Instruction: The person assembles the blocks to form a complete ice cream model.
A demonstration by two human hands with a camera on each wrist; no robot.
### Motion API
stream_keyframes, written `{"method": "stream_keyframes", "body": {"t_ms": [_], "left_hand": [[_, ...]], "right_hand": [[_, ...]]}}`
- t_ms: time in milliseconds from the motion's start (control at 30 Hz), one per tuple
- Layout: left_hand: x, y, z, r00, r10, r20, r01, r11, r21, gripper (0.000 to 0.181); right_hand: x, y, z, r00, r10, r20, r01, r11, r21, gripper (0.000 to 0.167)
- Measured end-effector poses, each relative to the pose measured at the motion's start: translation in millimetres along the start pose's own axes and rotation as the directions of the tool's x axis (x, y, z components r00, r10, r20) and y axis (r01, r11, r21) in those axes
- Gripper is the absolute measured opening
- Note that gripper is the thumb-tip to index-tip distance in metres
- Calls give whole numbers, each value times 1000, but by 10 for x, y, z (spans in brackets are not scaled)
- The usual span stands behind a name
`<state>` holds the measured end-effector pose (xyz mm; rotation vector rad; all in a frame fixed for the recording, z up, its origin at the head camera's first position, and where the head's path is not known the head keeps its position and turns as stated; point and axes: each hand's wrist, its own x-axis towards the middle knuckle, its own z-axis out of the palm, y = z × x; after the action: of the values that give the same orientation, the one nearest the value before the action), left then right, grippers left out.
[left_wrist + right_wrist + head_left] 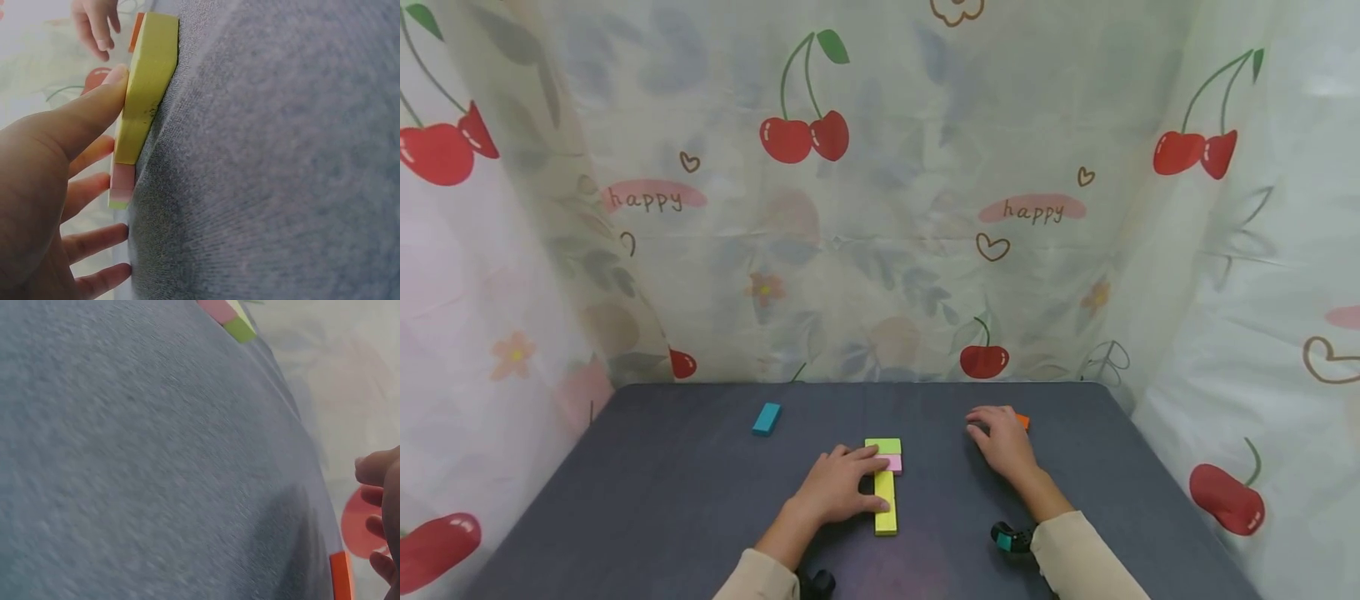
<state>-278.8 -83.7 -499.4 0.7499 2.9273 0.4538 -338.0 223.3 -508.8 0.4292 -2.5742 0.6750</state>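
On the dark table, a yellow block (886, 522) stands lengthwise below a pink block (894, 465) and a light green block (883, 446), all touching in a row. My left hand (835, 490) rests on this row, fingers spread, the thumb on the yellow block (150, 75) and fingertips at the pink and green ones. Farther right, my right hand (1006, 446) is over the table beside an orange block (1023, 422), partly hidden behind it. In the right wrist view its loosely bent fingers hold nothing, with the orange block (341, 578) below them.
A blue block (766, 419) lies alone near the back left of the table (662, 483). Curtains (887, 208) printed with cherries hang behind and at both sides. Dark straps with devices (1013, 537) sit at the wrists.
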Motion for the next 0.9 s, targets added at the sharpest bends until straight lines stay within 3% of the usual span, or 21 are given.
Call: {"method": "stream_keyframes", "body": {"t_ms": [167, 500, 733, 900], "left_hand": [[16, -8, 15, 1000, 2, -2, -2, 1000, 3, 70], [32, -7, 18, 1000, -6, 2, 6, 1000, -8, 69], [24, -6, 23, 1000, 1, 0, -1, 1000, -8, 69], [17, -16, 24, 1000, 6, -6, -6, 1000, -6, 69]], "right_hand": [[8, 88, -67, 999, 35, -34, -35, 999, -2, 17], [-57, 307, -73, 986, 163, -25, -164, 983, -76, 35], [-118, 469, -105, 949, 314, -1, -312, 943, -111, 43], [-116, 544, -151, 929, 369, -2, -366, 922, -122, 43]]}}
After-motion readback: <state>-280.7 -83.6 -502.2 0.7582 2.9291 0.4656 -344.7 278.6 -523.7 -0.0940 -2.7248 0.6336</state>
